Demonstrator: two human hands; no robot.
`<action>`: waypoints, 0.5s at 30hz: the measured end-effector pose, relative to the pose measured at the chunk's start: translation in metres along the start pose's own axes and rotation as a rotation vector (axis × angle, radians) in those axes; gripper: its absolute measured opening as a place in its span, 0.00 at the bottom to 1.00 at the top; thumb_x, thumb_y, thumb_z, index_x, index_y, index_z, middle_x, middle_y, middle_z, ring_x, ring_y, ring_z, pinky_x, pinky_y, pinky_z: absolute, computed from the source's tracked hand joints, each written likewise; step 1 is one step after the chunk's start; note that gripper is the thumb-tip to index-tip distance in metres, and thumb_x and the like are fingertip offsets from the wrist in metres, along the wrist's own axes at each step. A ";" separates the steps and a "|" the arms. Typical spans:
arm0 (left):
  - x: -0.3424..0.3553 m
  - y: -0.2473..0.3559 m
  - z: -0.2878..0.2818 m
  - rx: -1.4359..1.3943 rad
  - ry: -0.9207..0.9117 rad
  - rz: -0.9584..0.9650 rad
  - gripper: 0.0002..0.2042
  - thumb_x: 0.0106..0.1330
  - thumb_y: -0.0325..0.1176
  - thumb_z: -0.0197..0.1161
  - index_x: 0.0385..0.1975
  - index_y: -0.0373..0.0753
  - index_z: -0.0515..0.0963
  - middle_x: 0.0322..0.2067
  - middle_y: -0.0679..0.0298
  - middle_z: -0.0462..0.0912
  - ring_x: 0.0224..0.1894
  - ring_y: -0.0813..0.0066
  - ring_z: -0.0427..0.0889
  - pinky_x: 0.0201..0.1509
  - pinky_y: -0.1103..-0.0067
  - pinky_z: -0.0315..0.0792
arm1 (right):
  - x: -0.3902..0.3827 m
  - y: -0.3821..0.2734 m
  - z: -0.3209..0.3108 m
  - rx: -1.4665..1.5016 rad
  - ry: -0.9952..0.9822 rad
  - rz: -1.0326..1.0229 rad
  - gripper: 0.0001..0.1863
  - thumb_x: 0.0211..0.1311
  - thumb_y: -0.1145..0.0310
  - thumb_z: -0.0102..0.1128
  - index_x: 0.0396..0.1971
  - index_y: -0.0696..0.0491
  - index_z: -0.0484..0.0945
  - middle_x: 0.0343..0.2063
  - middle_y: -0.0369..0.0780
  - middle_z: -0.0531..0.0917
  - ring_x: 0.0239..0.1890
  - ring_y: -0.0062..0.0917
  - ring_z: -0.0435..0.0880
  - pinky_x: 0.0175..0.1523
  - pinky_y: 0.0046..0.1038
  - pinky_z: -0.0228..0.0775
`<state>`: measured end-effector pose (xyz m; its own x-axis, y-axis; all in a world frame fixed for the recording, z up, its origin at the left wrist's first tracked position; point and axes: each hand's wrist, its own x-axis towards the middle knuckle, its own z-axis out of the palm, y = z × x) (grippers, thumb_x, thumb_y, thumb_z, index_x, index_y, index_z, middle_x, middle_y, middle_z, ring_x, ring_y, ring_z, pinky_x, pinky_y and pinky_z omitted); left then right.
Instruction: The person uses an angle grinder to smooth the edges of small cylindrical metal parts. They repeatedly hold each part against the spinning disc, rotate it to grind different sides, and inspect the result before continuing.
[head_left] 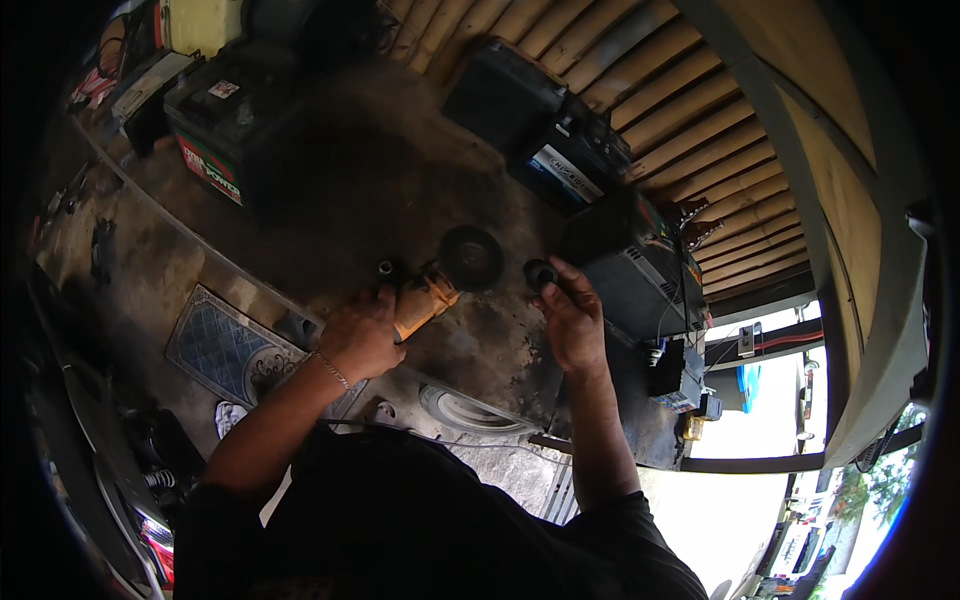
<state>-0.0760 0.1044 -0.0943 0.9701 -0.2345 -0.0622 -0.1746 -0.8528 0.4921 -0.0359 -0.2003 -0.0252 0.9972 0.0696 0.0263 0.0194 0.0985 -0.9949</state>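
My left hand (pixel 362 335) is closed round the body of an orange angle grinder (pixel 425 304), which lies over the dark workbench. A black disc (pixel 470 258) shows at the grinder's head. To the right of it, my right hand (pixel 573 318) pinches a small black round piece (pixel 541 273) between thumb and fingers, apart from the disc; its exact kind is too dark to make out. Just beyond my left fingers sits a small shiny metal ring or nut (pixel 385 267) on the bench.
Car batteries stand around the bench: one (pixel 225 130) at the far left, another (pixel 565 160) along the slatted wooden wall (pixel 690 130), and a large black one (pixel 635 265) close to my right hand. A blue patterned mat (pixel 225 345) and a tyre (pixel 465 412) lie below the bench edge.
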 end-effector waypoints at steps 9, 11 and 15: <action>0.006 -0.002 -0.001 -0.067 -0.016 0.005 0.37 0.53 0.42 0.79 0.59 0.30 0.69 0.52 0.45 0.80 0.55 0.48 0.83 0.58 0.61 0.81 | 0.026 0.006 -0.001 -0.593 -0.086 -0.214 0.23 0.62 0.80 0.74 0.58 0.57 0.82 0.47 0.36 0.86 0.47 0.18 0.84 0.52 0.24 0.76; 0.005 -0.002 0.000 -0.062 0.028 0.011 0.33 0.53 0.39 0.78 0.56 0.31 0.71 0.49 0.46 0.82 0.52 0.49 0.85 0.54 0.62 0.82 | 0.030 0.009 0.003 -0.799 -0.081 -0.325 0.22 0.60 0.79 0.77 0.56 0.56 0.84 0.46 0.36 0.86 0.47 0.19 0.85 0.52 0.25 0.77; 0.002 0.001 -0.001 -0.083 0.064 -0.020 0.32 0.54 0.38 0.78 0.56 0.31 0.72 0.49 0.46 0.82 0.52 0.47 0.85 0.54 0.62 0.83 | 0.030 0.010 0.010 -0.858 -0.058 -0.376 0.20 0.58 0.77 0.79 0.52 0.54 0.87 0.46 0.38 0.87 0.46 0.20 0.84 0.51 0.25 0.77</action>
<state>-0.0739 0.1032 -0.0930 0.9825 -0.1852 -0.0191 -0.1426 -0.8147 0.5620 -0.0061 -0.1873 -0.0338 0.9099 0.2340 0.3426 0.4094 -0.6396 -0.6506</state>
